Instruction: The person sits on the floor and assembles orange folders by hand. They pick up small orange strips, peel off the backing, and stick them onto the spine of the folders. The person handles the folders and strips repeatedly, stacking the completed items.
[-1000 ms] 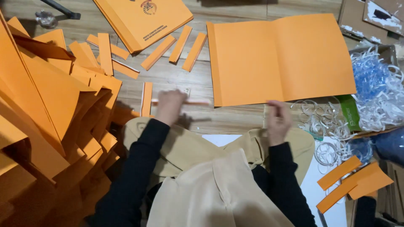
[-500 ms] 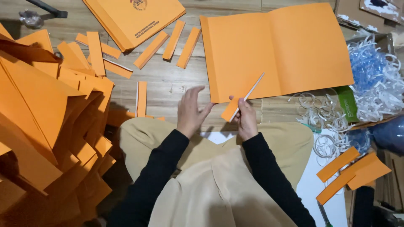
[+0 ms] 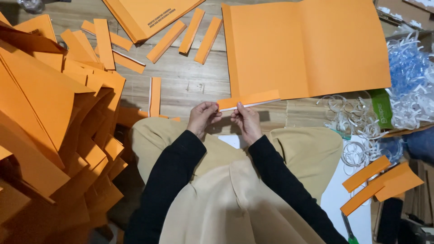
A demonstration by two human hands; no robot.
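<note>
Above the lap, both hands now meet at one end of an orange strip (image 3: 248, 100): the left hand (image 3: 202, 118) pinches its near end with fingers closed, and the right hand (image 3: 246, 121) clamps it just beside, thumb on top. Half a second ago the right hand alone held the strip tilted upward while the left was spread open; now the strip lies nearly level, its far end overlapping the lower edge of the big orange sheet (image 3: 307, 49) on the wooden floor (image 3: 190, 81). That suggests it is being lined up or creased. Its white underside shows only as a thin edge, and whether glue or tape is there cannot be told. Fingertips under the strip are hidden.
</note>
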